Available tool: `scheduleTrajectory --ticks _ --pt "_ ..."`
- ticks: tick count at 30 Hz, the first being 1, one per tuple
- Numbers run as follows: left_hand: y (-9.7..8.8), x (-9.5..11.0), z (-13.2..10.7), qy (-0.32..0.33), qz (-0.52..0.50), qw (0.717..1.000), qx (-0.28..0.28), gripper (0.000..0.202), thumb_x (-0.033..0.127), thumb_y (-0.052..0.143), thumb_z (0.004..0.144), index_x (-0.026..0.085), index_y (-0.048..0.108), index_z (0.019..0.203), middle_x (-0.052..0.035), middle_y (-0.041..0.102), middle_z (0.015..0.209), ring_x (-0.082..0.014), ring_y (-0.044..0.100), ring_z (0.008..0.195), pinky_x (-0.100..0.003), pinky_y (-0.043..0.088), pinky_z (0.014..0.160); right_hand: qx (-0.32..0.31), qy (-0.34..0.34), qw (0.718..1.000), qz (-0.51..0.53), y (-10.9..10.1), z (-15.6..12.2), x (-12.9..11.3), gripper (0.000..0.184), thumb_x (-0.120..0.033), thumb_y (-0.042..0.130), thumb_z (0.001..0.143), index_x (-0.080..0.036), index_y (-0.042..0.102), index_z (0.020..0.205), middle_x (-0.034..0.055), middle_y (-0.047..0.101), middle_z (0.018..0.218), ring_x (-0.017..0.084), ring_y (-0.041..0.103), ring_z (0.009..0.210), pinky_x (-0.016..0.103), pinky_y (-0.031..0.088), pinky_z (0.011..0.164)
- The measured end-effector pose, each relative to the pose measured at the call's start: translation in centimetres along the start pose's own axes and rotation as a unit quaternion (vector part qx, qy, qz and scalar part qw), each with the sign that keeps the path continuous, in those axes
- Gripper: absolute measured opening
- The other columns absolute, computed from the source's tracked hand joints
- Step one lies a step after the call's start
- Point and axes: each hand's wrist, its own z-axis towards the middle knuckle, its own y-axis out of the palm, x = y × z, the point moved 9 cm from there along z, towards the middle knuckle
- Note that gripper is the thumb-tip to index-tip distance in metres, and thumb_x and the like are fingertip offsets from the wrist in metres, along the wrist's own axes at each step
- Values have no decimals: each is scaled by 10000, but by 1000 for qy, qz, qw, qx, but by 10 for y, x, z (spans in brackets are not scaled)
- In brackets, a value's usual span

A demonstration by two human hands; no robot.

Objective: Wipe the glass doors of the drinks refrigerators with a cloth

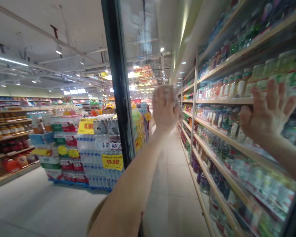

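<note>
While the right hand (267,113) is spread wide open, holding nothing, nearest the shelves of bottled drinks (219,118) on its right, the left hand (165,108) is curled closed beside the open glass cooler door (140,49); blur hides any contents.

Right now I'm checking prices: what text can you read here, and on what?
"8.90": upper yellow price sign, top of the bottled water stack.
"19.80": lower yellow price sign, same stack.
Shelf bottle labels and hanging banners: too blurred to read.
</note>
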Motion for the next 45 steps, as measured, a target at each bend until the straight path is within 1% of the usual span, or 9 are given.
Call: scheduleTrajectory --ticks 3,8,13,18,23,28,34,40,45 --pt "7 33 6 167 -20 984 -55 507 403 371 868 199 378 1332 -87 306 1460 -221 188 1382 -421 193 1123 9 2 1000 -12 -7 0 -5 598 -358 350 831 -118 344 1379 137 185 1500 243 82 1400 528 109 1069" --pt "-24 -39 32 -92 18 991 95 554 349 377 862 80 339 1344 -200 300 1437 -305 190 1371 -526 176 1104 56 -26 997 -39 -14 -4 -14 535 -351 376 857 -166 383 1359 145 288 1465 271 198 1377 520 175 1072" --pt "-4 27 19 214 -6 977 -16 517 403 410 857 200 382 1332 -113 350 1434 -261 231 1365 -454 251 1094 90 -55 993 -50 -18 -6 -19 530 -359 388 874 -185 360 1373 163 326 1443 298 258 1353 540 223 1052" --pt "-30 -39 19 -61 33 990 121 570 353 387 864 84 311 1360 -216 297 1434 -325 193 1367 -545 226 1071 91 -59 993 -45 -19 -7 -22 551 -327 406 864 -189 324 1391 161 315 1449 313 264 1348 572 243 1033" --pt "-1 33 0 218 -4 976 -8 520 391 435 842 205 389 1326 -116 342 1438 -270 222 1367 -459 241 1089 84 -60 993 -51 -18 -7 -21 566 -321 420 866 -213 289 1406 153 307 1455 304 245 1358 565 237 1040" --pt "-21 -15 37 -76 26 991 109 577 364 422 841 73 356 1335 -223 329 1413 -344 229 1348 -549 218 1068 79 -53 995 -42 -18 -7 -20 596 -290 413 857 -231 242 1426 139 288 1468 291 235 1363 560 214 1055" --pt "16 113 29 311 -41 948 -50 525 403 422 848 232 375 1342 -78 370 1431 -234 247 1360 -426 241 1096 90 -64 993 -34 -22 -7 -20 576 -267 419 865 -241 258 1417 129 306 1461 267 235 1366 537 233 1055" --pt "-24 0 69 -18 19 994 105 567 374 424 842 84 385 1327 -213 353 1407 -330 253 1344 -535 236 1064 96 -59 993 -20 -24 -8 -19 552 -244 398 874 -237 273 1412 123 334 1448 259 250 1362 528 236 1060" --pt "-12 39 44 220 6 975 -8 508 381 439 844 203 415 1319 -120 388 1413 -269 288 1341 -453 265 1077 103 -63 992 -18 -26 -9 -19 536 -257 406 871 -240 307 1398 115 337 1449 263 270 1353 518 240 1059"
